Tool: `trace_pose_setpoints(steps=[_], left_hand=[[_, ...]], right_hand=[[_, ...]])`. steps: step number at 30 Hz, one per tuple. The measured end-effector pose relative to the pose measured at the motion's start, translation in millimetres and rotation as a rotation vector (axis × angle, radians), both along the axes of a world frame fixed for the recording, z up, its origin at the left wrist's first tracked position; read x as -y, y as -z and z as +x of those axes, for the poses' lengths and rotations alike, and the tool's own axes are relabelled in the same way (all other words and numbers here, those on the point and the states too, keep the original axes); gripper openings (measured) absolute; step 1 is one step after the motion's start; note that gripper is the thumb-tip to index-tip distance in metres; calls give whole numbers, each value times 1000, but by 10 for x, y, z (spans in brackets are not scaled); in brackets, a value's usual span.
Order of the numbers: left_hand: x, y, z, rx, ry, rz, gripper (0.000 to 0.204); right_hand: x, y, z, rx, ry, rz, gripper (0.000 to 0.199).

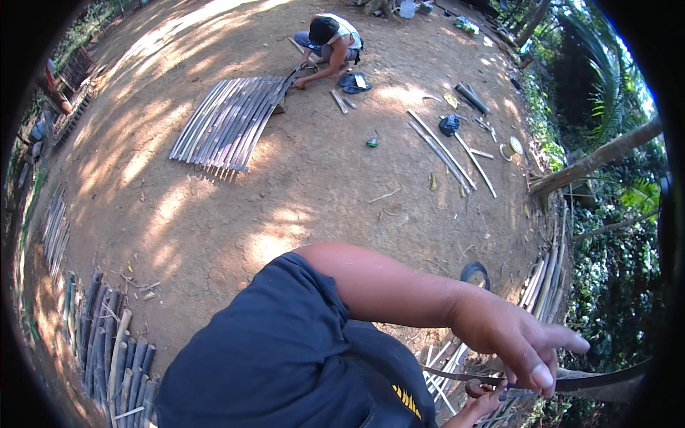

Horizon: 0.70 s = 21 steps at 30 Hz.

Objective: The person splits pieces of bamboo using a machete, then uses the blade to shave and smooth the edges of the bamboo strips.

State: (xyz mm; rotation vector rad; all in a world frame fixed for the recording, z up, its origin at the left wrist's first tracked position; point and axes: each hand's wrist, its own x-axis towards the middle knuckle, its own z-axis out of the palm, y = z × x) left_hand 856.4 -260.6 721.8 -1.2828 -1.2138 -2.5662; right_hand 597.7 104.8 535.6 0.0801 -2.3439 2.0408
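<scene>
My left arm reaches across to the right. The left hand [510, 339] has its index finger stretched out, while the thumb and other fingers close around a long, thin dark strip [596, 381]. The strip bends with the picture's rim and runs right, toward the foliage. Just below is my right hand [485, 405], coming from the lower edge, its fingers closed on a brown, rounded handle [474, 389]. What that handle belongs to is largely hidden by the hands. Pale split sticks [444, 357] lie on the ground beneath.
A person [335, 46] squats far ahead at a slatted bamboo panel [225, 125]. Cut poles [114, 349] are stacked at lower left, and more [546, 278] lie at right. Slats [442, 153], a spool [511, 148] and a black coil [475, 274] rest on the dirt. A branch [599, 157] juts in.
</scene>
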Motion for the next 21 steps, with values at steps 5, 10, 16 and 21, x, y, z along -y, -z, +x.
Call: trace_pose_setpoints(steps=[5,10,16,21], left_hand=[[-118,681,-482,233,-354,-461,106],[-331,1240,-767,359,-392,-778,97],[-710,1759,-1305,362,-351,-969,85],[-1363,2268,-1881,470,-536,-883,75]], right_hand=[[-42,111,-35,47,53,-37,45],[228,21,137,13,42,7,44],[170,16,162,56,29,-7,44],[462,-384,92,165,-235,-62,29]])
